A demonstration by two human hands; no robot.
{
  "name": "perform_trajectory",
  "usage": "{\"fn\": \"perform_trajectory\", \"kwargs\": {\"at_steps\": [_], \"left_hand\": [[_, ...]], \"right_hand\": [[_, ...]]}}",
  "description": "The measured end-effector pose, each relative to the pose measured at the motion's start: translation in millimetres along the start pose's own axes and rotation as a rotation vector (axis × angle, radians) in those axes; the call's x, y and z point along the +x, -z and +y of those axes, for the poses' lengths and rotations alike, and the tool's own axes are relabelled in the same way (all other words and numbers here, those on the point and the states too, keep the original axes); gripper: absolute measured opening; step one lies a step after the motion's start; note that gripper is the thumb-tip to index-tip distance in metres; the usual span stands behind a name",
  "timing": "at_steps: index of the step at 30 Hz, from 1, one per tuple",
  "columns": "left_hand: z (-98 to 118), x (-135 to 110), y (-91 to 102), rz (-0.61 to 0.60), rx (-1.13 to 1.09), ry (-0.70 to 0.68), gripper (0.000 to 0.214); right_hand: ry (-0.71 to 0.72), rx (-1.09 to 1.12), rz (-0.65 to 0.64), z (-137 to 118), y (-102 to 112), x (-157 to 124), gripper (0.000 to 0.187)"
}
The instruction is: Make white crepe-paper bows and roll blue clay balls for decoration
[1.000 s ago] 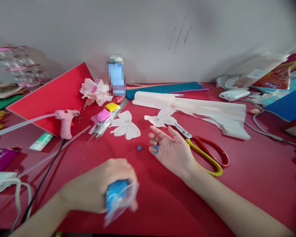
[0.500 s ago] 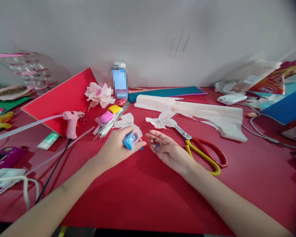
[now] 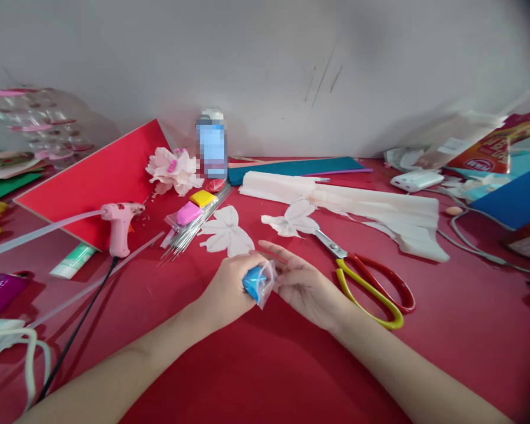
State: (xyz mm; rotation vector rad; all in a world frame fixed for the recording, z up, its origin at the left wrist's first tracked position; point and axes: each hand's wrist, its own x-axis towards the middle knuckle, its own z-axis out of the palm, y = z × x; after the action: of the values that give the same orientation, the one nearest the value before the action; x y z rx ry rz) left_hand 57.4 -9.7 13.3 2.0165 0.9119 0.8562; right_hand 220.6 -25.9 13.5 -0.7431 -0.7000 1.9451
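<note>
My left hand (image 3: pixel 227 288) grips a small clear plastic bag (image 3: pixel 265 284) holding blue modelling clay (image 3: pixel 254 281). The bag sits against the curled fingers of my right hand (image 3: pixel 304 288), and those fingers hide whatever may lie between them. Just above both hands lies a white paper petal cutout (image 3: pixel 226 232), with a second cutout (image 3: pixel 294 218) further right. Large scissors with red and yellow handles (image 3: pixel 368 288) lie open to the right of my right hand, their blades under that second cutout.
A roll of white crepe paper (image 3: pixel 357 209) stretches across the back. To the left are a pink glue gun (image 3: pixel 120 227), a bundle of thin wires (image 3: pixel 194 229) and a red board (image 3: pixel 92 182). Everything rests on a red tabletop (image 3: pixel 265 377) against a grey wall.
My left hand has moved up from the front of the table, carrying the bag of clay to my right hand. The right hand has shifted slightly, and its fingers now curl against the bag.
</note>
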Motion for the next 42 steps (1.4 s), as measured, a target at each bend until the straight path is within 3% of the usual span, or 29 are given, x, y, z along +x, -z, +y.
{"fn": "perform_trajectory", "kwargs": {"at_steps": [6, 11, 14, 17, 20, 23, 29, 36, 42], "left_hand": [[-5.9, 1.3, 4.6, 0.152, 0.139, 0.022, 0.008], [-2.9, 2.1, 3.5, 0.230, 0.254, -0.001, 0.022], [-2.7, -0.3, 1.5, 0.195, 0.316, -0.053, 0.016], [-5.2, -2.6, -0.5, 0.184, 0.384, -0.097, 0.012], [-7.7, -4.1, -3.0, 0.199, 0.445, -0.111, 0.017], [-8.7, -5.6, -5.5, 0.202, 0.506, -0.125, 0.020], [-7.7, -7.1, -6.4, 0.191, 0.632, -0.222, 0.017], [-3.1, -8.1, -7.4, 0.170, 0.784, -0.310, 0.018], [-4.1, -4.1, -7.0, 0.222, 0.701, -0.191, 0.018]], "right_hand": [[0.090, -0.281, 0.046, 6.9, 4.3, 1.7, 0.022], [0.473, -0.825, 0.268, 4.4, 6.0, -4.2, 0.010], [0.701, -1.082, 0.229, 1.0, 6.4, -9.3, 0.010], [0.786, -1.173, 0.141, -0.5, 6.3, -11.0, 0.016], [0.751, -1.233, 0.083, 0.0, 5.2, -9.1, 0.018], [0.628, -1.227, 0.091, 1.3, 3.5, -7.3, 0.017], [0.348, -0.915, 0.045, 6.8, -0.7, -5.6, 0.011], [0.327, -0.711, 0.156, 14.6, -10.6, -3.8, 0.013], [0.344, -0.714, 0.236, 5.4, -5.6, -3.2, 0.016]]}}
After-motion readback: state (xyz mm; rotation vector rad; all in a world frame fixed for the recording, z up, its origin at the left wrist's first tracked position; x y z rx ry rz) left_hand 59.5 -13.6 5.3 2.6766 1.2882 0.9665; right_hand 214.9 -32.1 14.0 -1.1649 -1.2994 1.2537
